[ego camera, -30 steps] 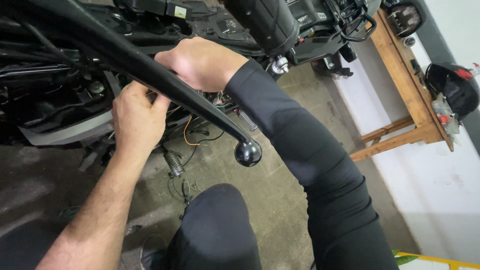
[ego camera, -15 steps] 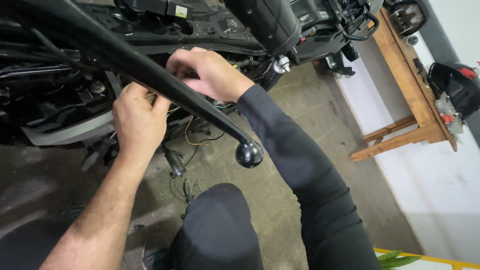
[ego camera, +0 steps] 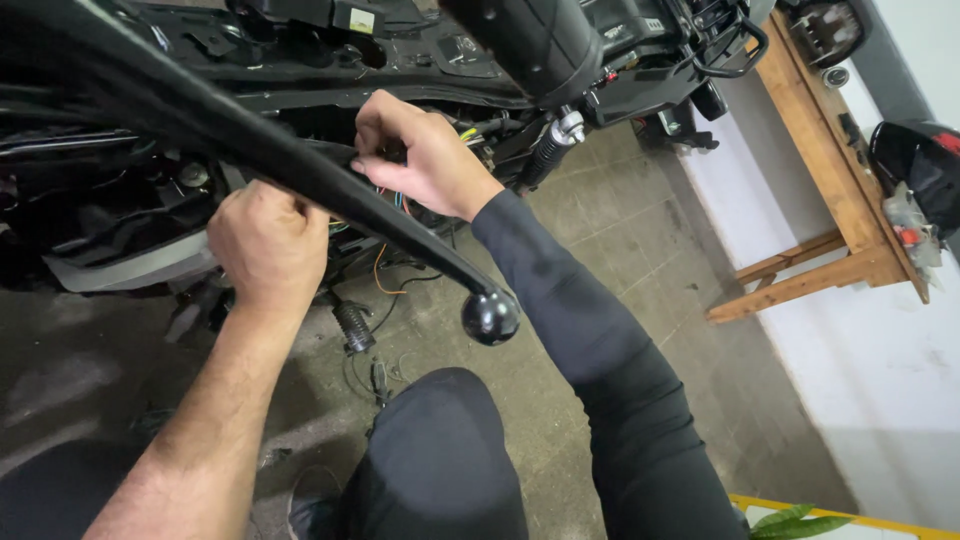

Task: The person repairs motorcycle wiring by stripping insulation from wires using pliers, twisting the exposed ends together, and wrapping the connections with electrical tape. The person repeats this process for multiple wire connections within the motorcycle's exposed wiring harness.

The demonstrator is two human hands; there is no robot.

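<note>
I crouch beside a black motorcycle with its side stripped. A black lever with a ball end crosses the view just in front of my hands. My left hand, bare forearm, is a closed fist under the lever, apparently gripping the wiring there; what it holds is hidden. My right hand, in a black sleeve, reaches behind the lever and pinches a small dark piece at the frame, just above loose coloured wires. An orange wire hangs down between the hands.
A ribbed rubber footpeg sticks out below my left hand. My knee in black trousers is at the bottom. A wooden bench stands against the white wall on the right, with a black and red part on it. The floor is concrete tiles.
My right hand has dropped from on top of the lever to behind it, fingers now pinched at the frame. The left fist has stayed in place.
</note>
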